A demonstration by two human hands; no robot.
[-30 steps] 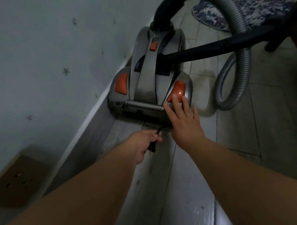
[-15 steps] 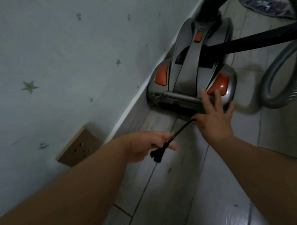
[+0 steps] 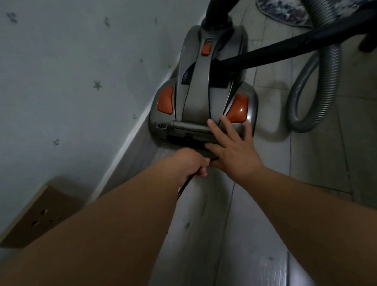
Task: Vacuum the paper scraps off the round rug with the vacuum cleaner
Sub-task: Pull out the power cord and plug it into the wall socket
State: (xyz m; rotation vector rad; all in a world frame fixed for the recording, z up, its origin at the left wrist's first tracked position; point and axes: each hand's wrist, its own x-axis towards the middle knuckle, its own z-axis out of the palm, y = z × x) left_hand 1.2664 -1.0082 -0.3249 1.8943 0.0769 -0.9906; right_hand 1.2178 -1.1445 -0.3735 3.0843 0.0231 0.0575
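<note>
Gripping a thin black cord (image 3: 183, 188) in the left hand (image 3: 191, 164), fingers curled round it, just behind the near end of the vacuum cleaner (image 3: 199, 94). Resting the right hand (image 3: 233, 150) flat on that near end, fingers straight and spread, tips just beside the right orange button (image 3: 238, 108). Hands side by side, almost touching; cord trailing from the fist toward the near side, under the left forearm. Machine set on the grey floor (image 3: 220, 238), close against the star-dotted wall (image 3: 61, 62) on the left. To the right, a black tube (image 3: 287, 48) crossing from the body and a grey ribbed hose (image 3: 322, 72) looping down to the floor. Far right, well apart from the machine, the patterned round rug (image 3: 285, 6); cannot make out scraps there. Near left, low on the wall, a brown socket plate (image 3: 38, 216).
</note>
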